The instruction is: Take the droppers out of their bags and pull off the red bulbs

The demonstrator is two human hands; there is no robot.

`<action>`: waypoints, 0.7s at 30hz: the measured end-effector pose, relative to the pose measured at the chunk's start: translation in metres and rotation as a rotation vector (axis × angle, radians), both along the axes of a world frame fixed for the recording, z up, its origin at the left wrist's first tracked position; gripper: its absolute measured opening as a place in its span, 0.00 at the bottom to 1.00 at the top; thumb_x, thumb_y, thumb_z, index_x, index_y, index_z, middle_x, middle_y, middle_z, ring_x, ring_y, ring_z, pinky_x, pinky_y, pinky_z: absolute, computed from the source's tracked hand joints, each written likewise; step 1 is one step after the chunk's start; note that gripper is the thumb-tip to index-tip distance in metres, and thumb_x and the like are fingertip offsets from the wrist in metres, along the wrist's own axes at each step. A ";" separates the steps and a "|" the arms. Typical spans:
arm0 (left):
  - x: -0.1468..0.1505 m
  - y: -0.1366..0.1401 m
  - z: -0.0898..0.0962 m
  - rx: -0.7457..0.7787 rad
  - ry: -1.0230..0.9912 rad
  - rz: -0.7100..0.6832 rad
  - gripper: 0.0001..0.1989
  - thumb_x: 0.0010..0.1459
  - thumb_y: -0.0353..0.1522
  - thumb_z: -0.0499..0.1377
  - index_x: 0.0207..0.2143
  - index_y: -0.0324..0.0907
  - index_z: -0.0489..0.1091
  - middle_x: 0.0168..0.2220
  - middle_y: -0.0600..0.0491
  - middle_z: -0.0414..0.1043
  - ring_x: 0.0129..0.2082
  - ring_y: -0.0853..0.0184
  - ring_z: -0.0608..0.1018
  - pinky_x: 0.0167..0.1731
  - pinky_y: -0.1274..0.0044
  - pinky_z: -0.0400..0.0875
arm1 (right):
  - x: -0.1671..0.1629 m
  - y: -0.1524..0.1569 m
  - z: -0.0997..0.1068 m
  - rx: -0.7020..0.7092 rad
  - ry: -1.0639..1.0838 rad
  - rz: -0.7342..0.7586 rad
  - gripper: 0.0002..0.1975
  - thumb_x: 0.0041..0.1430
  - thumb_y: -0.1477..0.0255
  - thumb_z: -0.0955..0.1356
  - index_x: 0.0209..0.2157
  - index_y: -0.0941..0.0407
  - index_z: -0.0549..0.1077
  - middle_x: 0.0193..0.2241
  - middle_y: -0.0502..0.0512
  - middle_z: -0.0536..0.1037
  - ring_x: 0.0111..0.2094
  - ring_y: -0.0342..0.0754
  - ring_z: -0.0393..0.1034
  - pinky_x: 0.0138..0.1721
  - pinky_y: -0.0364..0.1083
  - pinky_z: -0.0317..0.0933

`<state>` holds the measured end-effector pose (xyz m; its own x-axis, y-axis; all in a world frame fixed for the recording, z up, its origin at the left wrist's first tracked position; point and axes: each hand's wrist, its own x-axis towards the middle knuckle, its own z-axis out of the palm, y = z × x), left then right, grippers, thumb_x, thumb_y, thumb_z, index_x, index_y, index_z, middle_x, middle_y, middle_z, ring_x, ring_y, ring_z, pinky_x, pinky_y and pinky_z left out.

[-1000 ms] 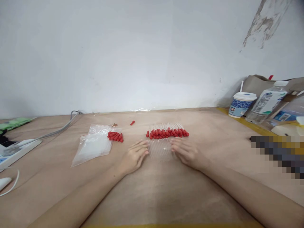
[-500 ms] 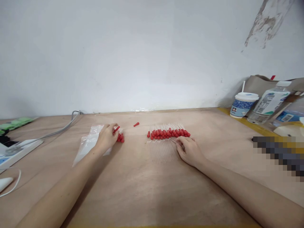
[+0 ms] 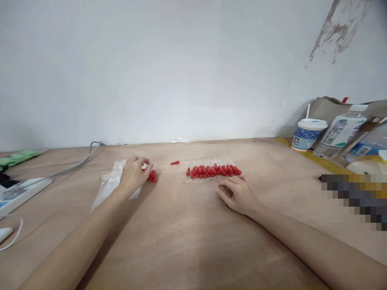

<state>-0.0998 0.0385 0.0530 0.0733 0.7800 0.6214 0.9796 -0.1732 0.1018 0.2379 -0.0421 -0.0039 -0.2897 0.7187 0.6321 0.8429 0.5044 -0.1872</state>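
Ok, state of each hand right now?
Left hand: curled at the small red pile, grip unclear.
Right hand: curled at the clear tubes, grip unclear.

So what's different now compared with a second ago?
The left hand has moved left from the clear tubes to the small pile of red bulbs; whether it grips one is unclear. The loose red bulb has shifted right and nearer, turning more sideways. The right hand stays by the tubes, and the row of red-bulbed droppers looks unchanged.

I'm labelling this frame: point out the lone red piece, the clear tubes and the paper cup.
Lone red piece (image 3: 175,163), head view: its middle.
Clear tubes (image 3: 203,194), head view: their near row.
Paper cup (image 3: 307,135), head view: blue side.
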 end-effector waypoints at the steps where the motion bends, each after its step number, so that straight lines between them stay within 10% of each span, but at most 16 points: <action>1: 0.003 0.000 0.001 -0.007 0.012 -0.023 0.11 0.53 0.39 0.52 0.30 0.42 0.70 0.30 0.51 0.66 0.34 0.63 0.71 0.36 0.74 0.65 | 0.000 0.000 0.000 -0.005 -0.006 0.004 0.09 0.55 0.65 0.63 0.30 0.55 0.71 0.26 0.51 0.74 0.30 0.46 0.65 0.40 0.48 0.49; 13: 0.067 0.044 -0.007 -0.365 0.304 -0.264 0.11 0.51 0.31 0.53 0.36 0.43 0.72 0.42 0.50 0.68 0.46 0.61 0.67 0.48 0.73 0.59 | 0.001 -0.002 0.003 -0.013 -0.009 0.059 0.11 0.55 0.62 0.63 0.30 0.54 0.71 0.29 0.52 0.75 0.33 0.47 0.66 0.42 0.50 0.48; 21: 0.056 0.043 0.020 -0.544 0.202 0.024 0.10 0.42 0.38 0.58 0.18 0.41 0.72 0.26 0.44 0.72 0.37 0.52 0.72 0.40 0.62 0.61 | 0.001 0.000 0.000 0.024 0.004 0.051 0.12 0.55 0.61 0.63 0.29 0.55 0.71 0.27 0.51 0.75 0.32 0.46 0.65 0.43 0.49 0.49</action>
<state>-0.0434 0.0817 0.0731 0.1273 0.9861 0.1066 0.9918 -0.1260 -0.0194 0.2386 -0.0421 -0.0037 -0.3226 0.6879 0.6502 0.8155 0.5507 -0.1781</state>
